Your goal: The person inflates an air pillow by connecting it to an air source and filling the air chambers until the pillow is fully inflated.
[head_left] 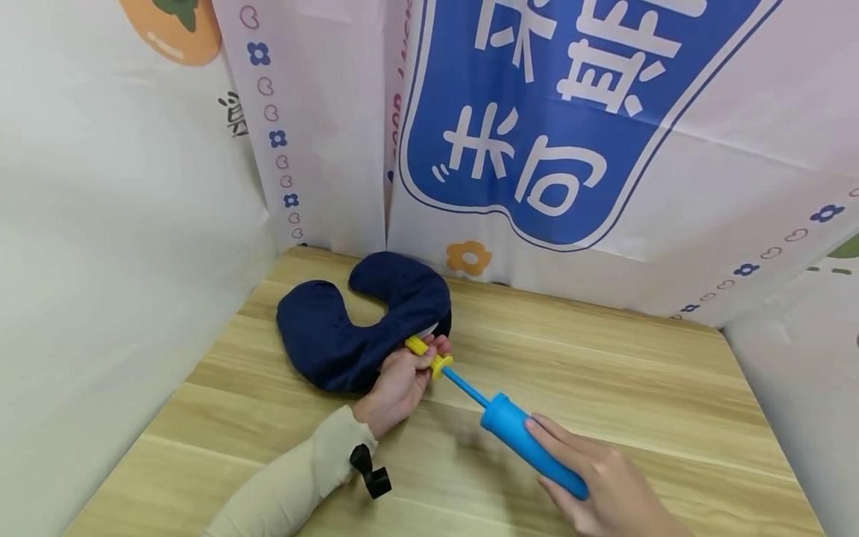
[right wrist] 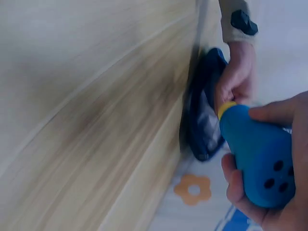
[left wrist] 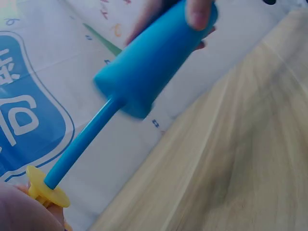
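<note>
A navy U-shaped neck pillow [head_left: 335,339] lies on the table, with a pale inner lining showing at an opening [right wrist: 207,122] in its side. My left hand [head_left: 399,384] pinches the yellow nozzle end [head_left: 439,365] of a blue hand pump [head_left: 533,444] right at that opening. A thin blue rod [left wrist: 79,147] runs from the yellow flange to the wide barrel, part of its length exposed. My right hand [head_left: 607,477] grips the barrel from its outer end, fingers wrapped round it. In the right wrist view, dark round holes show on the barrel's end. The nozzle's tip is hidden by the left hand and pillow.
The wood-grain table [head_left: 637,358] extends to the right of the pillow. White printed sheets [head_left: 335,149] with blue lettering and flowers stand along the back and sides. A black strap mount [head_left: 370,473] sits on the left sleeve.
</note>
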`<control>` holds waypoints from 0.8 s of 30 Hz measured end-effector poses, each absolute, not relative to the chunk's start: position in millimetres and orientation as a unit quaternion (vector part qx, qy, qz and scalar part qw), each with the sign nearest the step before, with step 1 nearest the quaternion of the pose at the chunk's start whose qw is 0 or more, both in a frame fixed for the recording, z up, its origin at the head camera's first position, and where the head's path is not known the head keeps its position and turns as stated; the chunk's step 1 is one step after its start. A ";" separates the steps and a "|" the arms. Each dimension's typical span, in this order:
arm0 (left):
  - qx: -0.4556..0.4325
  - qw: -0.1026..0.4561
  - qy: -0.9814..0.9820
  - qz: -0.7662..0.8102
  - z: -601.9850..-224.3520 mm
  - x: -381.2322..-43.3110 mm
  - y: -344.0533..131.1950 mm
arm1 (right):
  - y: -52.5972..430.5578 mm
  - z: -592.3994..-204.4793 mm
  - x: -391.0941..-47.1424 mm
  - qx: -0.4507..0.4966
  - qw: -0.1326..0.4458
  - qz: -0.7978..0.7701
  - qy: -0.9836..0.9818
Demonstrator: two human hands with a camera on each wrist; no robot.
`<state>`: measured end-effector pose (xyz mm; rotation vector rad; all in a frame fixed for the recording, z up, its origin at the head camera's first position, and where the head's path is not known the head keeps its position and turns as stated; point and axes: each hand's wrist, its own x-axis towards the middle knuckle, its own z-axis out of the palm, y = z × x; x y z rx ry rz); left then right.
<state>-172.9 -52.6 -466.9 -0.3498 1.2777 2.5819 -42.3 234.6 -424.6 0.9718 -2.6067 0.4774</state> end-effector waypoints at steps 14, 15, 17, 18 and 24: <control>-0.163 0.036 0.401 0.901 -461.6 -170.8 -42.9 | 184.1 -424.2 -65.1 0.374 0.255 0.126 -0.883; -0.159 0.033 0.403 0.901 -462.9 -168.1 -43.5 | 176.8 -426.0 -69.4 0.377 0.258 0.121 -0.881; -0.153 0.034 0.412 0.897 -465.9 -163.7 -43.2 | 166.0 -428.5 -76.9 0.379 0.257 0.117 -0.881; -0.152 0.039 0.417 0.895 -467.3 -161.3 -42.9 | 162.6 -429.8 -80.3 0.380 0.252 0.118 -0.882; -0.142 0.069 0.437 0.886 -468.3 -162.4 -46.0 | 170.7 -436.4 -88.7 0.372 0.203 0.137 -0.895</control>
